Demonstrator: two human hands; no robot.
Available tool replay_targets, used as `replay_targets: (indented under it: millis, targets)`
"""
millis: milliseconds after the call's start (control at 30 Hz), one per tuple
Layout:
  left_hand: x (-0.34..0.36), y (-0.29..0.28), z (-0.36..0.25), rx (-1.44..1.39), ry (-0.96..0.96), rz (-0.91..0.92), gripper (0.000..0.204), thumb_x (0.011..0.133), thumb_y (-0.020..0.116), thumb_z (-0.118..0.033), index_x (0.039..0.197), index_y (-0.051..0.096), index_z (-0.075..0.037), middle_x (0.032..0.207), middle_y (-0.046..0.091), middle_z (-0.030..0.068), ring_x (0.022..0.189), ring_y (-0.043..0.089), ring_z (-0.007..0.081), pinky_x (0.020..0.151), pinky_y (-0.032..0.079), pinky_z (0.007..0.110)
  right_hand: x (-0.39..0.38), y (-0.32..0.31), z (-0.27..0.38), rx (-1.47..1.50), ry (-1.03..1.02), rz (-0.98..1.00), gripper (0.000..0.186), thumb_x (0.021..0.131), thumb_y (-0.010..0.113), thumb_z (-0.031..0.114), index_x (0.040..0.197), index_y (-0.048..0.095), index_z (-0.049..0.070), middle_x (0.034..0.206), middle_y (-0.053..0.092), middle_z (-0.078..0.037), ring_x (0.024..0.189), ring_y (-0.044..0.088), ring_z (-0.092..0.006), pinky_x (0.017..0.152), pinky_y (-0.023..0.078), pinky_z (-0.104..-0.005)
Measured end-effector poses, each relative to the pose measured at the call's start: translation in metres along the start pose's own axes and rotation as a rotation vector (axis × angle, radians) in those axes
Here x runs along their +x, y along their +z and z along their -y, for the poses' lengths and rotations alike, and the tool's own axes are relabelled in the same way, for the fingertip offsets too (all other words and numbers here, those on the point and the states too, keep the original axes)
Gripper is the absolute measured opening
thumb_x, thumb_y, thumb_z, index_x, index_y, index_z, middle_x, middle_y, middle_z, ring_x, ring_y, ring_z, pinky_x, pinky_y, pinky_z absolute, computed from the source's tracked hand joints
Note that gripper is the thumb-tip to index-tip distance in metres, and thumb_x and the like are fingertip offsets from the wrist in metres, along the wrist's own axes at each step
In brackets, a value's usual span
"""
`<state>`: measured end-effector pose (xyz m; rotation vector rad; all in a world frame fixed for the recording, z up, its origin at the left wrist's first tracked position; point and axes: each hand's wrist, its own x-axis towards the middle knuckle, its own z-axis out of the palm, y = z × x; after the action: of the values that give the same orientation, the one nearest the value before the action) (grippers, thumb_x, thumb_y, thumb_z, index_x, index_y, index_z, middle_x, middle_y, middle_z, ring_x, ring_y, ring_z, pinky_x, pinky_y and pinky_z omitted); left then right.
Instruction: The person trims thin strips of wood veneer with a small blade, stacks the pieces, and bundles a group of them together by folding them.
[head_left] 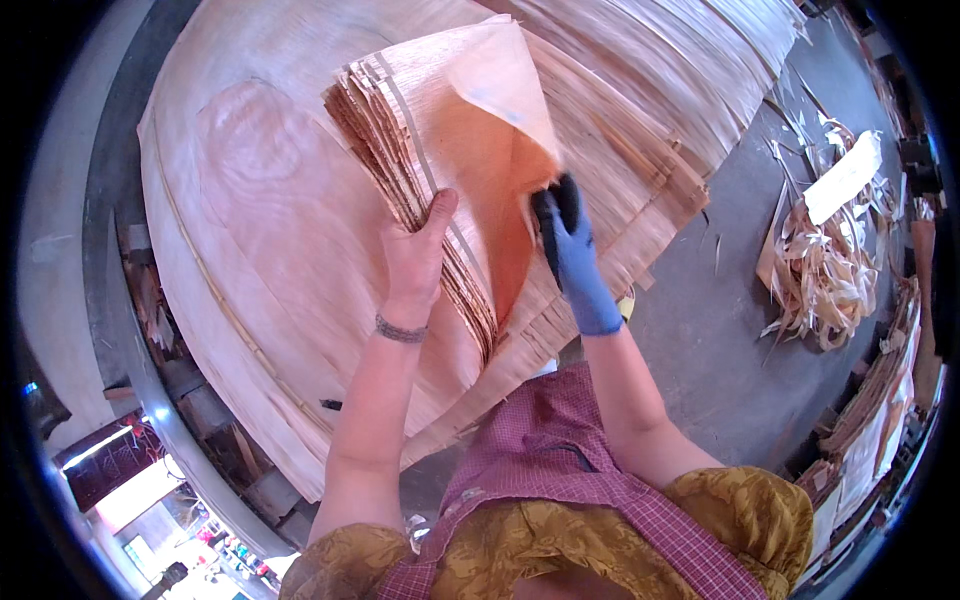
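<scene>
A thick bundle of thin wood veneer sheets [455, 75] lies tilted in front of me, its layered edges facing left. A narrow grey strip [402, 105] runs along the top sheet near those edges. My bare left hand [413, 255] clasps the bundle's left side, thumb on top and fingers hidden beneath. My right hand [572, 245], in a blue glove with black fingers, pinches the right edge of the upper veneer. That veneer curls up there, with an orange-toned, shaded area [490, 165] between my hands.
Large pale veneer sheets [260, 200] form a broad pile under the bundle, with ragged layered edges [660, 190] at right. On the grey floor [700, 330] lies a heap of veneer scraps [825, 260]. More stacked sheets [870, 410] stand at the far right.
</scene>
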<state>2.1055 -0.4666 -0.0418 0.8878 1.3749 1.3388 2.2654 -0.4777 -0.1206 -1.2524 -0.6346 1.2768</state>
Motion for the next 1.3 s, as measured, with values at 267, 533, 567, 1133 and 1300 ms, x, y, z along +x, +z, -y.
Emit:
replay_targets:
  millis: [267, 533, 567, 1133, 1300]
  targets:
    - [0.000, -0.005, -0.005, 0.095, 0.010, 0.019, 0.033, 0.087, 0.074, -0.021, 0.112, 0.064, -0.002, 0.103, 0.065, 0.0001, 0.090, 0.057, 0.0077, 0.081, 0.047, 0.024, -0.042, 0.035, 0.045, -0.652, -0.800, 0.027, 0.053, 0.079, 0.076, 0.018, 0.123, 0.055, -0.002, 0.115, 0.062, -0.021, 0.104, 0.061, -0.0369, 0.090, 0.049, -0.0396]
    - [0.003, -0.015, 0.005, 0.004, 0.013, 0.052, 0.042, 0.083, 0.078, -0.026, 0.114, 0.062, -0.003, 0.104, 0.063, -0.0008, 0.091, 0.055, 0.0072, 0.084, 0.045, 0.024, 0.014, 0.040, 0.000, -0.161, -0.172, 0.238, 0.077, 0.082, 0.076, 0.036, 0.137, 0.042, -0.006, 0.132, 0.055, -0.019, 0.122, 0.053, -0.0216, 0.100, 0.043, -0.0338]
    - [0.002, -0.014, 0.004, 0.000, 0.013, 0.049, 0.043, 0.082, 0.078, -0.026, 0.115, 0.061, -0.003, 0.104, 0.062, -0.0010, 0.091, 0.055, 0.0073, 0.084, 0.046, 0.024, 0.015, 0.039, -0.003, -0.163, -0.171, 0.239, 0.077, 0.082, 0.076, 0.036, 0.137, 0.042, -0.006, 0.132, 0.055, -0.019, 0.122, 0.053, -0.0216, 0.100, 0.043, -0.0338]
    - [-0.002, -0.001, -0.001, 0.029, 0.003, 0.016, 0.030, 0.090, 0.069, -0.010, 0.117, 0.061, 0.003, 0.110, 0.063, 0.0042, 0.097, 0.057, 0.0092, 0.086, 0.047, 0.025, 0.018, -0.012, -0.029, 0.121, 0.106, 0.106, 0.049, 0.096, 0.060, 0.022, 0.136, 0.046, -0.002, 0.125, 0.060, -0.008, 0.113, 0.055, -0.0159, 0.098, 0.042, -0.0276]
    - [-0.003, -0.006, -0.001, 0.017, -0.010, -0.020, 0.034, 0.090, 0.069, -0.012, 0.119, 0.059, 0.003, 0.112, 0.063, 0.0050, 0.099, 0.057, 0.0104, 0.088, 0.046, 0.026, -0.025, -0.033, -0.001, 0.021, -0.242, -0.428, 0.041, 0.095, 0.053, 0.007, 0.135, 0.045, -0.004, 0.128, 0.055, -0.013, 0.115, 0.054, -0.0215, 0.099, 0.042, -0.0333]
